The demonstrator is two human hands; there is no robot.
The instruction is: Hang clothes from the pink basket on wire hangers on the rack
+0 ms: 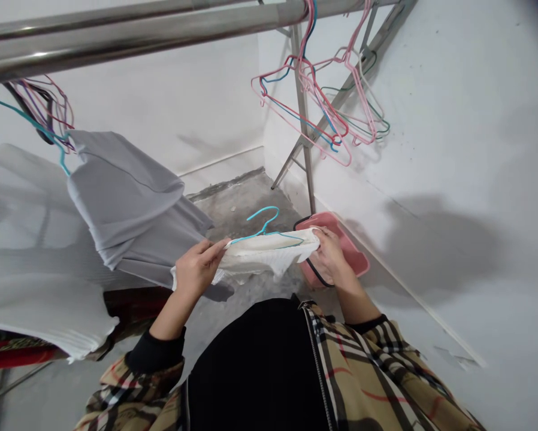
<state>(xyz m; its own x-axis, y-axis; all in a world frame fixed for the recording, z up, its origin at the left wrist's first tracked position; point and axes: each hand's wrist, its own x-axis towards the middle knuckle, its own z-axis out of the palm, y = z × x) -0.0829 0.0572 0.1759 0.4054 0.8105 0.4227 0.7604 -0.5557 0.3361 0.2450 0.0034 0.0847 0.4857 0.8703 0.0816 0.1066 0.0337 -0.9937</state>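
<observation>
My left hand (196, 269) pinches one end of a white garment (269, 254) and my right hand (329, 251) grips the other, holding it stretched between them above the floor (246, 194). A light-blue hanger (263, 224) sits in the garment, hook upward. A pink basket (347, 242) stands behind my right hand.

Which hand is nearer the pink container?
Right. The right hand overlaps the pink container in view, holding one end of the white garment; the left hand holds the opposite end, farther left.
</observation>
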